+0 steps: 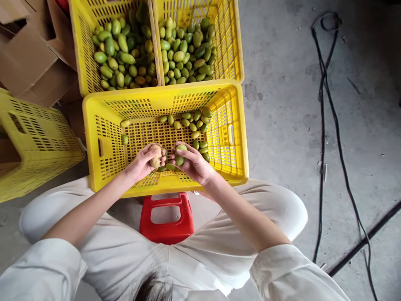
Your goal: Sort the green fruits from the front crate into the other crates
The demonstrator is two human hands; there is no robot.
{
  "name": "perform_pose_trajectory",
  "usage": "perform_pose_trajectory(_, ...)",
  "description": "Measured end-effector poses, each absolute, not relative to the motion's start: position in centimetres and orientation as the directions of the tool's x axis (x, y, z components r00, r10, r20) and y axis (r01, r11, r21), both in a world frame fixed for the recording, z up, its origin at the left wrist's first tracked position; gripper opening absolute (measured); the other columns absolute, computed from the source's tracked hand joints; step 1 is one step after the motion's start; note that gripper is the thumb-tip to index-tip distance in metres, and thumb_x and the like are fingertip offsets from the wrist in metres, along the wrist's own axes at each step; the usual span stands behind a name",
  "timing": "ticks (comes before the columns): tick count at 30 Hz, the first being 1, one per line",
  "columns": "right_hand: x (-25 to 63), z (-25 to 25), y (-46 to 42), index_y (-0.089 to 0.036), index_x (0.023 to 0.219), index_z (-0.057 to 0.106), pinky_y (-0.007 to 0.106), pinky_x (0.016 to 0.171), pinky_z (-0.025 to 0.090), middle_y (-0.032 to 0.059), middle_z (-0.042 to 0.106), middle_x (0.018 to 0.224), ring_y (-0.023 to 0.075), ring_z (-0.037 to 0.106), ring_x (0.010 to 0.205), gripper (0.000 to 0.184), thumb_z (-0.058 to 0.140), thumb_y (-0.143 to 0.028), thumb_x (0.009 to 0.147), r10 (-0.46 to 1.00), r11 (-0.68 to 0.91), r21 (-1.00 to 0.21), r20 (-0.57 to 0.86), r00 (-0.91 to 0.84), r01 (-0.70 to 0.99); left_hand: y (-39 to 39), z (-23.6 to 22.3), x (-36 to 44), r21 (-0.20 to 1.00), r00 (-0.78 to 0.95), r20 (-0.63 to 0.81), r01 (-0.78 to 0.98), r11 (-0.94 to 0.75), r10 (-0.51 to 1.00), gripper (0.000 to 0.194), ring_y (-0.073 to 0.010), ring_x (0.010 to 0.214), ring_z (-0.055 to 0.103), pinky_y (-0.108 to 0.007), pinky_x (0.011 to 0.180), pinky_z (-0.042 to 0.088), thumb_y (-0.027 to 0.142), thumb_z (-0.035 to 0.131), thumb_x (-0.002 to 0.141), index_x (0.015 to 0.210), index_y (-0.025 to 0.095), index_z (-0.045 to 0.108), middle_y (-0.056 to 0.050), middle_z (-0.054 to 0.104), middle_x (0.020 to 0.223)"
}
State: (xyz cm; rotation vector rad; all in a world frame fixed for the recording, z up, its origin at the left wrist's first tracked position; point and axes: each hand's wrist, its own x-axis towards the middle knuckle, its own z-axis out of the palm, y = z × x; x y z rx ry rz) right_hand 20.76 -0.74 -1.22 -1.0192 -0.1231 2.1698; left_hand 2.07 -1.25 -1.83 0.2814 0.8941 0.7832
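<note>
My left hand (140, 164) is closed around pale yellow-brown oval fruit (155, 153), seemingly two pieces. Close beside it, my right hand (194, 165) grips a green oval fruit (180, 154) like a small mango. Both hands are over the near part of a yellow plastic crate (165, 85) with slotted walls. Inside that crate, several green fruits (196, 122) lie toward the far right, and a few more lie at the left. Some fruits below my hands are partly hidden.
Two more yellow crates, a left one (82, 46) and a right one (238, 42), stand beyond, heaped with green fruit. Another crate (40, 146) and cardboard boxes (28, 58) are at the left. A red stool (167, 232) sits between my legs. Black cables (333, 108) cross the floor at right.
</note>
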Motion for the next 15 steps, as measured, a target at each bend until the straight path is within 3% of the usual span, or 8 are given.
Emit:
perform_pose_trajectory(2,20.70,-1.46,-1.02,-0.020,0.083,0.053,0.015,0.046,0.038,-0.0062,0.055,0.070,0.0066,0.051,0.056,0.032,0.079,-0.016,0.065,0.649,-0.735,-0.366,-0.624,-0.436,-0.571,-1.43,-1.72,2.03,0.542,0.385,-0.582,-0.473,0.695,0.716,0.034,-0.0055,0.052,0.052,-0.016,0.046,0.041,0.025,0.083,0.067,0.085,0.019,0.055,0.005,0.056,0.068)
perform_pose_trajectory(5,20.67,-1.93,-1.30,-0.019,0.074,0.049,0.013,0.036,0.015,-0.0079,0.048,0.059,0.0028,0.034,0.042,0.038,0.083,-0.033,0.068,0.592,-0.789,-0.351,-0.653,-0.473,-0.503,-1.60,-1.74,2.10,0.549,0.396,-0.610,-0.413,0.727,0.686,0.031,-0.0024,0.039,0.038,-0.013,0.036,0.025,0.029,0.080,0.071,0.079,0.019,0.052,0.008,0.047,0.057)
perform_pose_trajectory(7,20.68,-2.13,-1.30,-0.019,0.070,0.048,0.015,0.034,0.012,-0.0077,0.045,0.053,0.0027,0.028,0.038,0.042,0.077,-0.049,0.073,0.541,-0.829,-0.328,-0.672,-0.505,-0.452,-1.55,-1.87,2.18,0.540,0.393,-0.633,-0.394,0.744,0.667,0.033,-0.0024,0.036,0.035,-0.014,0.033,0.022,0.040,0.077,0.075,0.074,0.018,0.052,0.007,0.046,0.054)
perform_pose_trajectory(9,20.72,-2.18,-1.15,-0.019,0.069,0.050,0.016,0.033,0.018,-0.0059,0.045,0.052,0.0050,0.032,0.038,0.043,0.065,-0.057,0.081,0.532,-0.835,-0.310,-0.669,-0.519,-0.455,-1.36,-1.98,2.24,0.511,0.385,-0.653,-0.413,0.754,0.652,0.040,-0.0040,0.035,0.037,-0.016,0.033,0.025,0.053,0.069,0.079,0.070,0.017,0.053,0.005,0.046,0.052)
perform_pose_trajectory(11,20.79,-2.10,-0.90,-0.019,0.074,0.055,0.019,0.037,0.033,-0.0018,0.053,0.057,0.0097,0.046,0.046,0.036,0.053,-0.052,0.088,0.563,-0.808,-0.305,-0.652,-0.508,-0.504,-1.13,-1.97,2.28,0.465,0.372,-0.677,-0.452,0.761,0.635,0.042,-0.0083,0.042,0.048,-0.020,0.038,0.036,0.057,0.062,0.083,0.073,0.016,0.056,0.001,0.053,0.057)
perform_pose_trajectory(13,20.90,-1.96,-0.62,-0.019,0.083,0.059,0.024,0.049,0.048,0.0018,0.062,0.069,0.0145,0.059,0.060,0.023,0.048,-0.039,0.089,0.596,-0.777,-0.310,-0.641,-0.484,-0.548,-0.95,-1.86,2.29,0.442,0.346,-0.694,-0.487,0.753,0.631,0.032,-0.0135,0.058,0.061,-0.025,0.051,0.049,0.048,0.062,0.084,0.082,0.016,0.060,-0.003,0.062,0.069)
perform_pose_trajectory(15,21.04,-1.82,-0.40,-0.019,0.091,0.060,0.028,0.058,0.054,0.0028,0.066,0.077,0.0168,0.063,0.070,0.015,0.050,-0.030,0.085,0.624,-0.756,-0.335,-0.630,-0.463,-0.563,-0.92,-1.73,2.28,0.462,0.321,-0.684,-0.505,0.729,0.655,0.021,-0.0157,0.072,0.066,-0.027,0.062,0.053,0.032,0.069,0.080,0.090,0.016,0.061,-0.004,0.066,0.079)
